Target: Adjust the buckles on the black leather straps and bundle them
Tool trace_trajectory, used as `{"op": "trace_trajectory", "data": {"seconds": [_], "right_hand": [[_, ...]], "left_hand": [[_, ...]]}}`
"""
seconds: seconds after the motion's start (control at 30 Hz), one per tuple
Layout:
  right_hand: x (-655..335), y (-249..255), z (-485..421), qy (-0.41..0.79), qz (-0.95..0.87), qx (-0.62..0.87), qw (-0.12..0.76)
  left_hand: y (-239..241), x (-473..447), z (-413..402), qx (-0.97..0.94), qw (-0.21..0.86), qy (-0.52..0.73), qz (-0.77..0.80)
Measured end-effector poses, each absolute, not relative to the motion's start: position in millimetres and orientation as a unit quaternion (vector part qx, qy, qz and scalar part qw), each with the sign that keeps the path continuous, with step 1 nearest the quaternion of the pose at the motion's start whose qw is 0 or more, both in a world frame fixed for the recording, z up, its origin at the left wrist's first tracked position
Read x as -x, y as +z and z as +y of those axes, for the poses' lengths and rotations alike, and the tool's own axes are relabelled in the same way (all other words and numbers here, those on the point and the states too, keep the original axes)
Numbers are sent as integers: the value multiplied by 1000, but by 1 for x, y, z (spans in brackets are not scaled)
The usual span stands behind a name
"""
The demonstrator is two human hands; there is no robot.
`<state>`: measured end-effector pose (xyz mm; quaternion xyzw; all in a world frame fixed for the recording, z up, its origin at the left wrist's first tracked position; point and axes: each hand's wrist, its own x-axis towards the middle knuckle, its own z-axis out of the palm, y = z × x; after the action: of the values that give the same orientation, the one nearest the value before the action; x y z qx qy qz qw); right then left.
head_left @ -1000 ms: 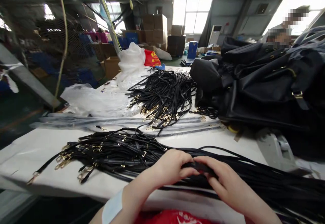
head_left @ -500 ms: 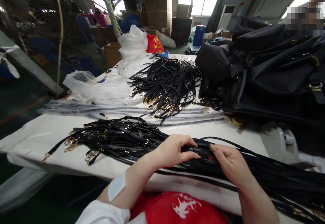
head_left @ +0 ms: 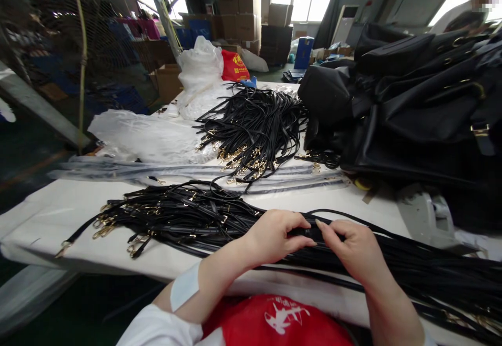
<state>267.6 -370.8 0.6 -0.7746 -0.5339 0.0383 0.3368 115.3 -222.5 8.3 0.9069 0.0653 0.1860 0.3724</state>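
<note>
The left hand [head_left: 274,236] is curled shut, thumb and fingers pinching one black strap [head_left: 305,233] on top of the bundle of straps [head_left: 188,218] near the table's front edge. The right hand [head_left: 356,249] rests its fingertips on the same strap, but its thumb is hidden, so whether it grips cannot be told. The bundle's right end runs out of frame; bare white table [head_left: 58,226] lies open on the left, while black bags [head_left: 411,105] crowd the right.
</note>
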Motion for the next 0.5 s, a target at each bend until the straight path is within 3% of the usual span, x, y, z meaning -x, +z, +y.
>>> {"op": "trace_trajectory", "data": {"seconds": [0.2,0.5], "right_hand": [[-265,5,-374,123,-554,732,378],[-256,6,-369,87,-554,743,365]], "left_hand": [[8,-117,-229,-906,377,177,71],[8,-120,-234,-915,351,190,56]]}}
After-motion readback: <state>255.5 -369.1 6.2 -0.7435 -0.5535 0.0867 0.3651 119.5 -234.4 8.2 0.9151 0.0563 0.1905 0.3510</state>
